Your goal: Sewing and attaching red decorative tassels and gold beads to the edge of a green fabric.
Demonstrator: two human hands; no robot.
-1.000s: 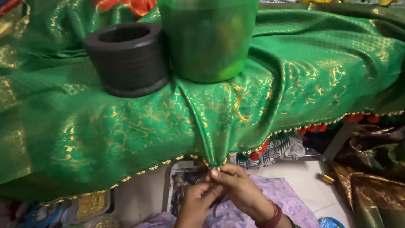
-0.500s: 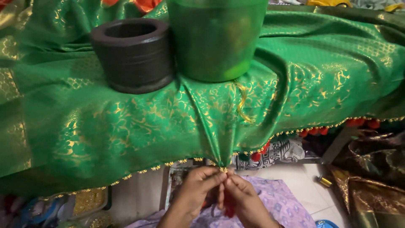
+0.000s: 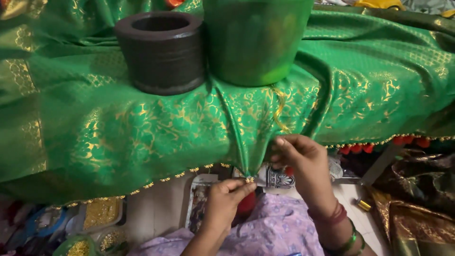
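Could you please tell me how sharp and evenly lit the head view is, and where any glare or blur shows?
Head view: light is soft and fairly even; the gold pattern on the green cloth glints without harsh glare. The black ring is sharp, the green jar slightly hazy. Both hands, left and right, are reasonably crisp. The bottom-left clutter is blurred and dim.

only 1 cam, head-mounted, looks down + fwd from wearer's seat, pretty close. green cloth (image 3: 142, 128) fills upper 2/3 of frame, left hand (image 3: 225, 199) & right hand (image 3: 303, 161) low centre, lap at bottom edge. no 2nd view so nothing shared
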